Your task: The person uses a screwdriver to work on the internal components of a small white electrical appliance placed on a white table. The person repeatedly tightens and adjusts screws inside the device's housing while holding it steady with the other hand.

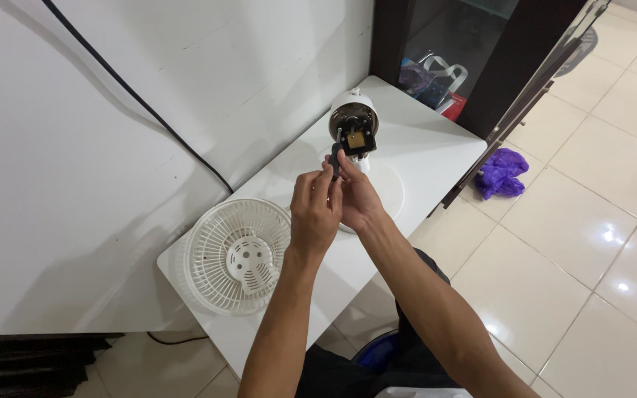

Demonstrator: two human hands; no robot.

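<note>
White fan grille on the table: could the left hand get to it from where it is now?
Probably yes. The fan grille lies flat and uncovered on the white table, just left of the left hand, with nothing between them. That hand is busy, though, pinching a small dark tool by the fan motor.

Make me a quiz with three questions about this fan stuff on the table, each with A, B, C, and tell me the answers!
1. Where does the round white plastic fan grille lie?
A. on the white table
B. on the tiled floor
C. in the dark cabinet

2. What colour is the crumpled plastic bag on the floor?
A. green
B. purple
C. yellow

3. How does the fan motor head look?
A. covered by its grille
B. wrapped in cloth
C. bare, with no grille or blades

Answers: 1 A, the grille rests flat near the table's front corner. 2 B, the bag beside the cabinet is purple. 3 C, the motor stands open while the left hand and right hand pinch a small dark part below it.
</note>
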